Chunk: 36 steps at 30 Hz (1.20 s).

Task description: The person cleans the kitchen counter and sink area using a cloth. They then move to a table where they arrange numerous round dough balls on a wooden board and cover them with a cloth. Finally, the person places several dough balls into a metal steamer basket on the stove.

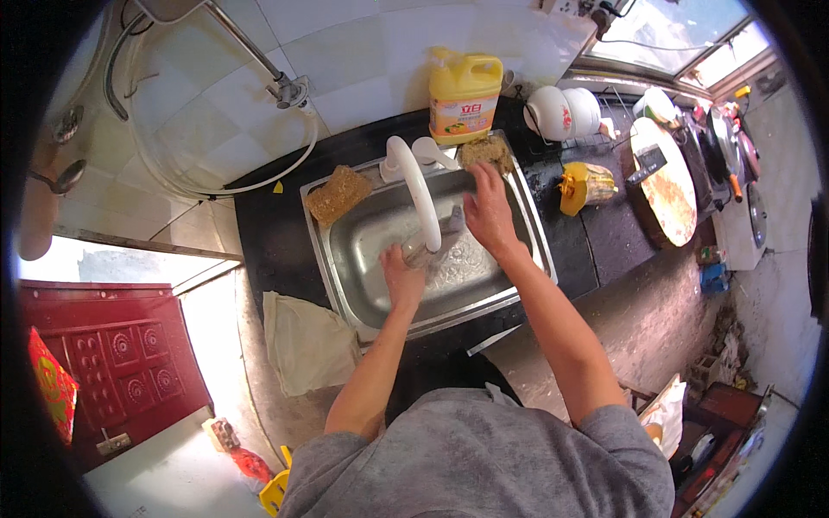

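Note:
At the left of the stainless steel sink (363,285), my left hand (403,281) grips one end of a flat greyish utensil (447,230), perhaps a knife. Its dark end points towards the back right. The white curved faucet (418,188) arches over it and hides part of it. My right hand (487,210) is raised over the sink's right side, fingers apart and holding nothing. Its fingertips are close to a brown loofah scrubber (487,154) on the back right corner; whether they touch cannot be told. Another loofah scrubber (340,194) lies on the back left rim.
Behind the sink stands a yellow detergent jug (465,97). White bowls (562,113) rest in a wire rack on the right. Farther along are a cut pumpkin piece (586,186) and a cleaver (646,165) on a round cutting board (670,201). A pale cloth (307,343) hangs over the counter's front edge.

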Each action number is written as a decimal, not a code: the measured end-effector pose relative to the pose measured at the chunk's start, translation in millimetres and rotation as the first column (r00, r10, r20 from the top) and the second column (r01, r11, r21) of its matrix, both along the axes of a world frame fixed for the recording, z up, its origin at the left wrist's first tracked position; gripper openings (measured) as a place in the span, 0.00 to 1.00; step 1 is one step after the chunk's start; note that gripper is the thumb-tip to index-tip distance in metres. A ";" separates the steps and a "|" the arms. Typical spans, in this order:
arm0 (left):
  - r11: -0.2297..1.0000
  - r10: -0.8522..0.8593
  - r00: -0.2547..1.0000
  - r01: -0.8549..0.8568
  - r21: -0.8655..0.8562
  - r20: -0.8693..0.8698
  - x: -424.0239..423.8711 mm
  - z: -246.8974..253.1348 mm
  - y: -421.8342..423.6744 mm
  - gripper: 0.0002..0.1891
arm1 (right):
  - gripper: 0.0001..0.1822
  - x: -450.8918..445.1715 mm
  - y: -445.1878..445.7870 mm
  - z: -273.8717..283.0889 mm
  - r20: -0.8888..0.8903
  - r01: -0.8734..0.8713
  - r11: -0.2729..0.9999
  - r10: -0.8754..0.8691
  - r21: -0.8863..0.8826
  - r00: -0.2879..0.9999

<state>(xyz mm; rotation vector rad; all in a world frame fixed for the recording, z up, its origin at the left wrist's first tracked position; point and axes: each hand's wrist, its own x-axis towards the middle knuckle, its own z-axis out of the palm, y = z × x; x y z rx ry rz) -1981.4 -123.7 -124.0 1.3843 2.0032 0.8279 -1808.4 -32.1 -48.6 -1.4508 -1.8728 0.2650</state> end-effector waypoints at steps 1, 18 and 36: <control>0.999 -0.039 0.999 0.039 -0.013 -0.001 -4.9 19.4 2.9 0.28 | 0.34 -6.3 9.3 5.0 0.061 -0.046 0.998 0.048 -0.034 0.997; 0.995 0.102 0.570 -0.052 -0.088 0.815 -47.2 85.6 35.9 0.27 | 0.33 -70.5 -94.6 -104.5 -0.875 -0.769 0.552 -0.484 -0.322 0.018; 0.900 0.214 -0.103 0.407 -0.155 0.971 -38.1 -17.6 18.4 0.25 | 0.11 -55.0 -108.1 -29.7 -0.542 -0.920 0.383 -0.792 -0.085 -0.280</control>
